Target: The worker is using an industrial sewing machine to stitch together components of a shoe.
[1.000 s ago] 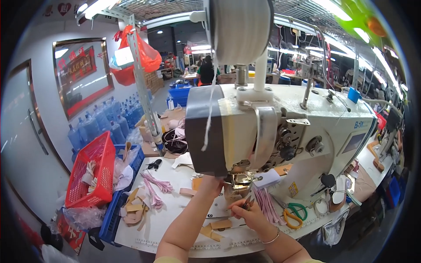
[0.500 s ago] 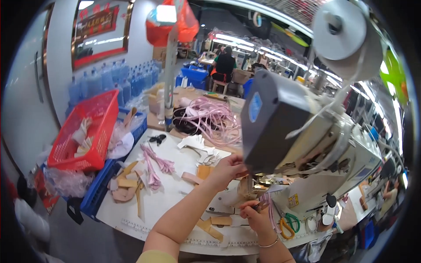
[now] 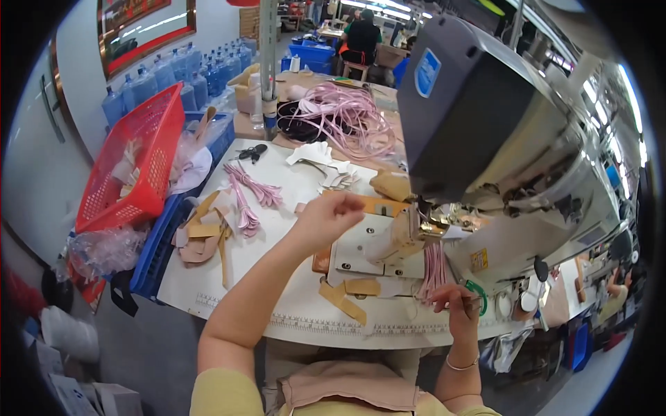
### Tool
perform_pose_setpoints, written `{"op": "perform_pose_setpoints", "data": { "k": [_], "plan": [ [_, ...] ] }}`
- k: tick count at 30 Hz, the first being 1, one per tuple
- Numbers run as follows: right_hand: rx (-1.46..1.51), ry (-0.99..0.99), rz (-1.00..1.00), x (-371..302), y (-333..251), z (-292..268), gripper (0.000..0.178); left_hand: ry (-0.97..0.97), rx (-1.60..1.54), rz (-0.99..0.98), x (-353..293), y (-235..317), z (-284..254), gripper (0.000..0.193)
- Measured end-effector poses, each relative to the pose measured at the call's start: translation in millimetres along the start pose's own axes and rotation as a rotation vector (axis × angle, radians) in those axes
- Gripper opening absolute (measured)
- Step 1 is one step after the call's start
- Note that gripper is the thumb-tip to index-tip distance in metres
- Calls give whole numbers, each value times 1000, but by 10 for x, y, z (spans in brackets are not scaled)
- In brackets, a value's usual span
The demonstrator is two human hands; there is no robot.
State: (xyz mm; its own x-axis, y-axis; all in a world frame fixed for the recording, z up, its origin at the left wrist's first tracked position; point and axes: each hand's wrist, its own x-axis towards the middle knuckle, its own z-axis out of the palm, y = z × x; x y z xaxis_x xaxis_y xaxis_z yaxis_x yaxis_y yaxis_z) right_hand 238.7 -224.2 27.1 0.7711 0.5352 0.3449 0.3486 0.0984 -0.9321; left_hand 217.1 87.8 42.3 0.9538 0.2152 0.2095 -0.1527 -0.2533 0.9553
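My left hand (image 3: pixel 329 220) is above the table, left of the sewing machine's needle area. Its fingers are curled together; whatever they may hold is too small to make out. Near the table's front edge, my right hand (image 3: pixel 458 306) is closed around a small dark metal tool, perhaps thread snips, largely hidden by the fingers. Beside it lie a bundle of pink straps (image 3: pixel 434 272) and green-handled scissors (image 3: pixel 476 294). The sewing machine (image 3: pixel 479 118) stands over a white metal plate (image 3: pixel 361 244). Tan strips (image 3: pixel 345 297) lie in front of this plate.
Pink strap bundles (image 3: pixel 248 197), tan scraps (image 3: pixel 201 232) and white cut pieces (image 3: pixel 320 163) lie on the table's left half. A red basket (image 3: pixel 139 159) rests on a blue crate (image 3: pixel 156 256) at the left. Behind is a heap of pink straps (image 3: pixel 347 114). A person (image 3: pixel 361 41) sits far back.
My left hand has drawn away from the needle area toward the left. My right hand has moved right, toward the table's front edge, still gripping the dark tool. The view has tilted down.
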Motion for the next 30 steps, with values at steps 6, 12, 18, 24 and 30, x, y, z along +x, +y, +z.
{"op": "perform_pose_setpoints", "data": {
  "k": [6, 12, 18, 24, 30],
  "plan": [
    [-544, -112, 31, -58, 135, 245, 11, 128, 389, 106, -1201, -192, 454, 27],
    [-744, -129, -265, 156, 407, 690, 26, 259, 670, 66, -1220, -303, 682, 48],
    [-984, -194, -171, 178, 718, 686, 23, 0, 708, 422, -1505, -276, 958, 44],
    [-901, -168, -67, 203, 622, 664, 15, -131, 1050, 277, -1691, -206, 816, 51],
    [-900, -113, -74, 311, 593, 767, 13, 331, 940, 310, -1138, -620, -162, 24]
  ]
}}
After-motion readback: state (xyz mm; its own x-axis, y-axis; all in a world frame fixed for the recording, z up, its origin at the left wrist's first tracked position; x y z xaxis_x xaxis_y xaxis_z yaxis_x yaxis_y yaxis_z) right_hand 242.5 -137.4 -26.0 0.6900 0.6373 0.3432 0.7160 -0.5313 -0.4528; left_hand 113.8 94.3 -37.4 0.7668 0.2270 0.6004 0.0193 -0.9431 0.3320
